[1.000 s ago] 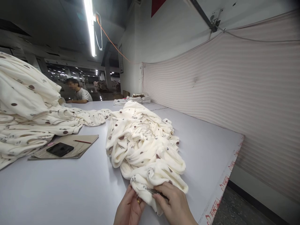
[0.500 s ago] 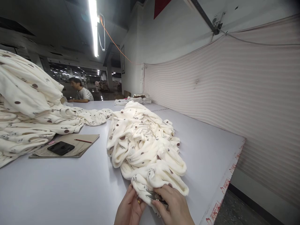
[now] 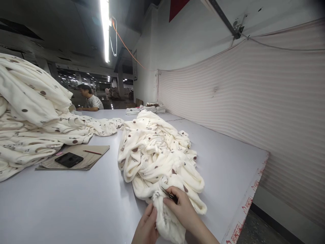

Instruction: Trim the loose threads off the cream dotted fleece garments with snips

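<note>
A heap of cream fleece garments with brown dots (image 3: 157, 156) lies in the middle of the white table (image 3: 76, 203). My left hand (image 3: 147, 228) grips the near end of one garment from the left, fingers closed on the cloth. My right hand (image 3: 181, 208) presses on the same fold from the right and holds small dark thread snips (image 3: 169, 195), their tip pointing at the cloth.
A tall stack of the same spotted cloth (image 3: 30, 112) fills the left. Next to it a black phone (image 3: 69, 159) and a red pencil (image 3: 91, 152) rest on a brown notebook (image 3: 86, 159). Folded piles (image 3: 148, 108) sit far back. A seated person (image 3: 90, 100) works beyond. The table's right edge (image 3: 243, 217) drops to the floor.
Both hands have turned the garment's end and lifted it a little. The snips have shifted up from the fold's underside to its top. The view has drifted slightly left.
</note>
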`<state>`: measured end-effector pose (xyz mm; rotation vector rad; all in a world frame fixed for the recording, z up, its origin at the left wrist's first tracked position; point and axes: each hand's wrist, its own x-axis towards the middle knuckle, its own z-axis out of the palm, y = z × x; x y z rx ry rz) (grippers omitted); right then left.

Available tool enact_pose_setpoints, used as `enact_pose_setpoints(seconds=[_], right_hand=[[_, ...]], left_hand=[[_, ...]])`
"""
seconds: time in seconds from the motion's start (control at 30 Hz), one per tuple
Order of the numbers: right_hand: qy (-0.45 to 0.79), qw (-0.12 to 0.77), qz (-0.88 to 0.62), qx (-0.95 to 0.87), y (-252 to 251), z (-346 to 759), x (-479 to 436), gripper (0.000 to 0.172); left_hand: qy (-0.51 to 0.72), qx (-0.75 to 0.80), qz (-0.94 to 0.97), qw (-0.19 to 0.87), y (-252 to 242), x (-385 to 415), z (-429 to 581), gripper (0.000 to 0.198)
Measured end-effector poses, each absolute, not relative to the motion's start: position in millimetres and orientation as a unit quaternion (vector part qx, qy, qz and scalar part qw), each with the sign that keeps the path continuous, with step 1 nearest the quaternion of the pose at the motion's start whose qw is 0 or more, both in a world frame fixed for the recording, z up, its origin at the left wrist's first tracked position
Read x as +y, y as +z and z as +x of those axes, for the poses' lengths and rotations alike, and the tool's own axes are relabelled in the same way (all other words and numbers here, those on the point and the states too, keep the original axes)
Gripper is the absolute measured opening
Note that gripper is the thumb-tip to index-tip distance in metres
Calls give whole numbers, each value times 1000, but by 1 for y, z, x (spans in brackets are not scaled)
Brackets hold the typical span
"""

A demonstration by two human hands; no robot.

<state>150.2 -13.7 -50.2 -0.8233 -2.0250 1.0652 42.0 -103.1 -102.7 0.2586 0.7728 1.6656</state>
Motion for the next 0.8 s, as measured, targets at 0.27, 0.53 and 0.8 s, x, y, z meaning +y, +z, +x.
enact_pose_setpoints(seconds=[0.27,0.53,0.8], right_hand=[[381,427,-341,-746,-56,182,4,19],[210,281,-345,-871,-60,222,-14,28],[301,253,-296,-870,-9,194,-40,23]], left_hand=[[632,640,337,277,-124,-109,45,9],[758,501,210,361,-95,-121,36,24],[763,478,213,379,-99,-118,37,33]])
